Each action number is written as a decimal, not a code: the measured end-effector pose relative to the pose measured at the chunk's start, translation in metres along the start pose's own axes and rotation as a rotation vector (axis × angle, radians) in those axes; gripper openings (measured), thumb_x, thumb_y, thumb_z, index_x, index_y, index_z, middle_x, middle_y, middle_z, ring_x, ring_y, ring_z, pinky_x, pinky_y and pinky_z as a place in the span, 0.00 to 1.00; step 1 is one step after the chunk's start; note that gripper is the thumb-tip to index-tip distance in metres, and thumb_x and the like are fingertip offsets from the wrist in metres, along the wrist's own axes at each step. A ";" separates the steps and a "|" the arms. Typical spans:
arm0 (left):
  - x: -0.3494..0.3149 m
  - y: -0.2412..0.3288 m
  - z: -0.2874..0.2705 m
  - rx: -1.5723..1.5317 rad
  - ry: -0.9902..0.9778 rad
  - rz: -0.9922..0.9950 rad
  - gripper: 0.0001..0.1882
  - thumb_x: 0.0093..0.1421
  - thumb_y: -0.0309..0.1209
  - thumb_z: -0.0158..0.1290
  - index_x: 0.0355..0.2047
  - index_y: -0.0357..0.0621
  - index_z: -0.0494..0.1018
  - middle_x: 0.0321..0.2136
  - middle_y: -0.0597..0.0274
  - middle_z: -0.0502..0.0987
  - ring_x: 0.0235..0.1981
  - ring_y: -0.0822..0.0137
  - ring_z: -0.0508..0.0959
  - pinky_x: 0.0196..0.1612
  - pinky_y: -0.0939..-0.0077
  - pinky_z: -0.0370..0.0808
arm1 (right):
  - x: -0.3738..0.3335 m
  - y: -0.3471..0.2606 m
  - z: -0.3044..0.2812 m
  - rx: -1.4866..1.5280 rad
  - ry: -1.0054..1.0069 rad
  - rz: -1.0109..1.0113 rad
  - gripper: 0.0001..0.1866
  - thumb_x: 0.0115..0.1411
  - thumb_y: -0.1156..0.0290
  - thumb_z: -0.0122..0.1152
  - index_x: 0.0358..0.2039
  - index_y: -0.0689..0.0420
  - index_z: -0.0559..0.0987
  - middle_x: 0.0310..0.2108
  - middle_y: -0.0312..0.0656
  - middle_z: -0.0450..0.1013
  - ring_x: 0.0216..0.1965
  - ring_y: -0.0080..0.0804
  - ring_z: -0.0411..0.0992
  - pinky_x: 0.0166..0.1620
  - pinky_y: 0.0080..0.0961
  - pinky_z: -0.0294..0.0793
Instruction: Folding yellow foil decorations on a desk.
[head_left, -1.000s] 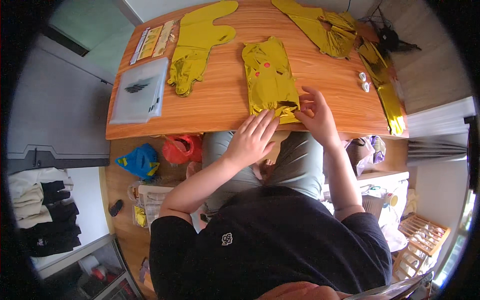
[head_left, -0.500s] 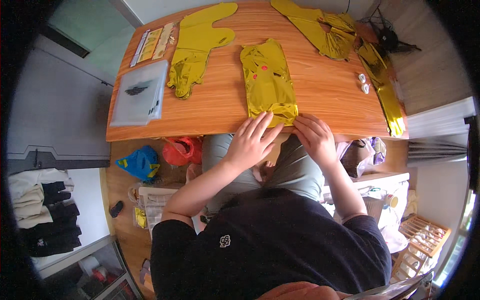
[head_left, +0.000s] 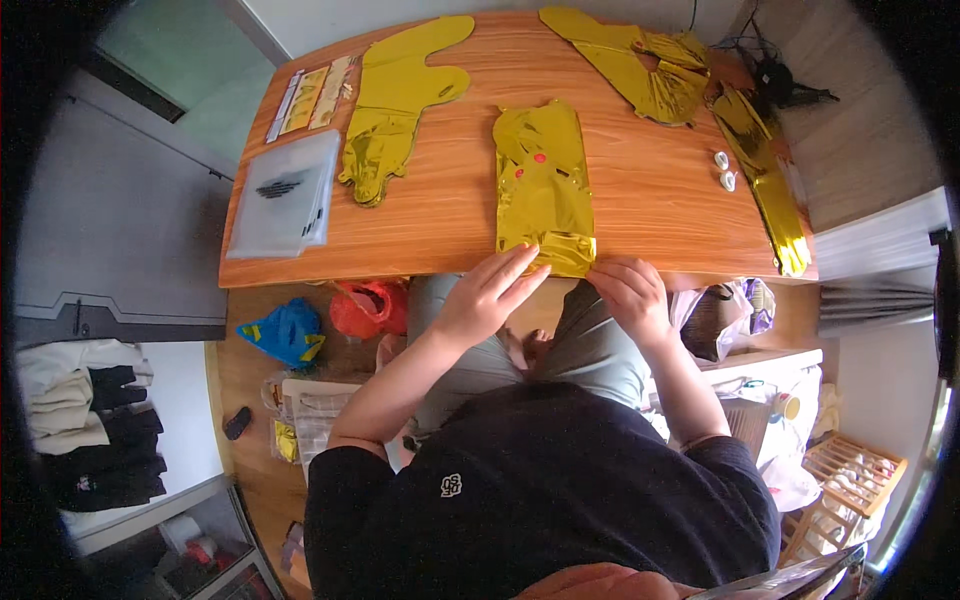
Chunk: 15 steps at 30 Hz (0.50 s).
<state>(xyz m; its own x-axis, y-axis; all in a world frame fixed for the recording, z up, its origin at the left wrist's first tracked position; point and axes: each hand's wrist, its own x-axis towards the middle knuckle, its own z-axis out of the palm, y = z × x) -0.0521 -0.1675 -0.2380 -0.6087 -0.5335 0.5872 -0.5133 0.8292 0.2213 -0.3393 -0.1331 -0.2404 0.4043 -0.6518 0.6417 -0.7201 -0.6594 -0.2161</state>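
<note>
A flat gold foil balloon (head_left: 545,200), folded into a long strip with two red dots and small dark marks, lies at the middle of the table's near edge. My left hand (head_left: 488,298) rests on its near left end, fingers stretched flat and thumb apart. At the near right corner, my right hand (head_left: 632,298) has its fingers together and bent, gripping the foil edge; its thumb is partly hidden. The foil's near end looks creased.
More flat gold foil balloons lie on the wooden table (head_left: 450,235): one at left (head_left: 395,90), one at far right (head_left: 635,70), and a long strip (head_left: 765,180) along the right edge. Clear plastic sleeves (head_left: 282,195), printed cards (head_left: 312,95) and two small white rolls (head_left: 725,171) lie there too.
The folded foil balloon has slid slightly toward me, and its near end looks flatter. Both hands have stayed on its near end. The view has shifted a little.
</note>
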 end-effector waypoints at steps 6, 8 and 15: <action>-0.009 -0.020 -0.022 0.014 0.033 0.122 0.15 0.56 0.28 0.61 0.44 0.53 0.86 0.41 0.66 0.82 0.42 0.66 0.82 0.52 0.65 0.80 | -0.006 -0.002 -0.005 -0.004 0.045 -0.023 0.18 0.45 0.74 0.67 0.41 0.55 0.84 0.42 0.39 0.81 0.45 0.40 0.79 0.45 0.37 0.78; -0.010 -0.022 -0.026 0.060 0.071 0.138 0.14 0.55 0.29 0.62 0.43 0.54 0.86 0.38 0.69 0.82 0.41 0.67 0.81 0.54 0.65 0.79 | -0.006 -0.004 -0.005 -0.001 0.053 -0.022 0.18 0.46 0.73 0.67 0.41 0.54 0.84 0.42 0.39 0.81 0.44 0.40 0.78 0.45 0.37 0.78; -0.021 -0.020 -0.023 0.117 0.175 0.123 0.07 0.54 0.32 0.65 0.34 0.60 0.86 0.34 0.79 0.81 0.39 0.71 0.80 0.59 0.61 0.74 | -0.005 -0.010 -0.011 0.008 0.067 -0.039 0.14 0.44 0.79 0.73 0.34 0.53 0.84 0.38 0.36 0.82 0.41 0.37 0.79 0.43 0.35 0.77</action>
<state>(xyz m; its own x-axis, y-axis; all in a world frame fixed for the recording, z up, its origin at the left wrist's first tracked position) -0.0153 -0.1689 -0.2367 -0.5624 -0.3846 0.7320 -0.5150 0.8555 0.0538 -0.3403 -0.1185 -0.2335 0.3929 -0.5989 0.6978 -0.6997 -0.6871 -0.1957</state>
